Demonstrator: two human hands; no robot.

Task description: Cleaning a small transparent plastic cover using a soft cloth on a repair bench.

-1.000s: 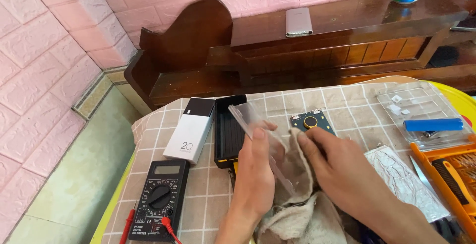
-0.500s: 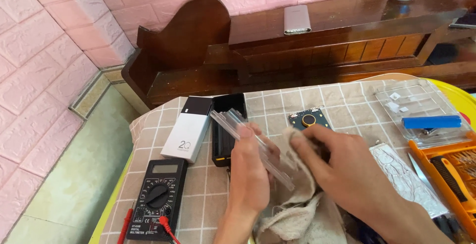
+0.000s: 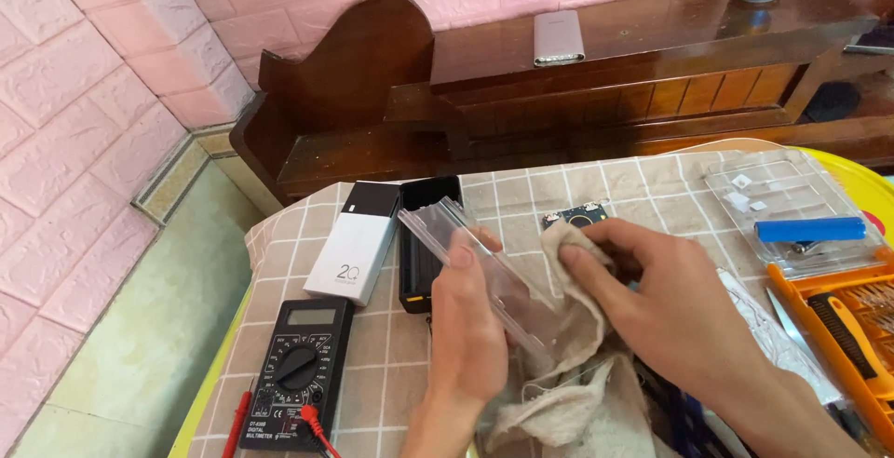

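Clear plastic strip (image 3: 484,267), long, flat, tilted diagonally; beige cloth (image 3: 568,365) crumpled, pressed against its lower end.

checked tablecloth (image 3: 521,199) bears multimeter (image 3: 296,372), white power bank (image 3: 355,242).

- Pink brick-pattern wall (image 3: 84,123) behind and at left.
- Pale green floor (image 3: 140,346) with a tiled skirting strip.
- Dark wooden bench (image 3: 559,95), glossy in daylight.
- Desk under a checked beige cloth (image 3: 521,188).

A clear glossy plastic cover (image 3: 475,258), a coarse beige cloth (image 3: 568,365), and a dark polished wooden bench (image 3: 559,95) behind.
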